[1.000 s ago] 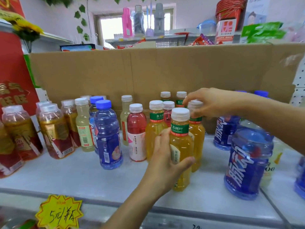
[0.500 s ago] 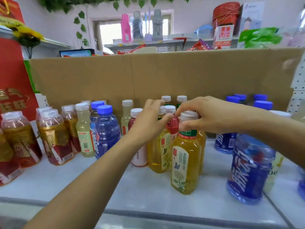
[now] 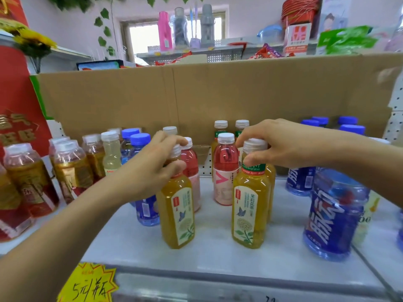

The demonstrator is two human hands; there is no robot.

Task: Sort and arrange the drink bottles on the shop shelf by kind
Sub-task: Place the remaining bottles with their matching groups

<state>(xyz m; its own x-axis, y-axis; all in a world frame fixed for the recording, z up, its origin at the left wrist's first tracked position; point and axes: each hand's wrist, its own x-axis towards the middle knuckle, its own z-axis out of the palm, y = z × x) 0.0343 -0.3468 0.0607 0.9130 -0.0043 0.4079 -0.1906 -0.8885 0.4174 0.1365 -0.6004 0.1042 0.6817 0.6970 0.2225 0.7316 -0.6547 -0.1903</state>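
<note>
Two upright tea bottles are being held by their necks on the shelf (image 3: 218,260), the left bottle (image 3: 177,214) in the curled fingers (image 3: 172,141) of the left hand (image 3: 150,166), the right bottle (image 3: 250,211) in those of the right hand (image 3: 283,144), a pink bottle (image 3: 225,171) standing behind the gap.

A brown cardboard sheet (image 3: 218,94) stood across the back. To my left was a red poster (image 3: 15,94) with gold characters, yellow sunflowers (image 3: 36,39) above it. Beyond the cardboard I saw a bright window (image 3: 144,38), a pink flask (image 3: 164,29) and stacked red bowls (image 3: 298,8). A yellow price tag (image 3: 87,284) sat nearest me.
</note>
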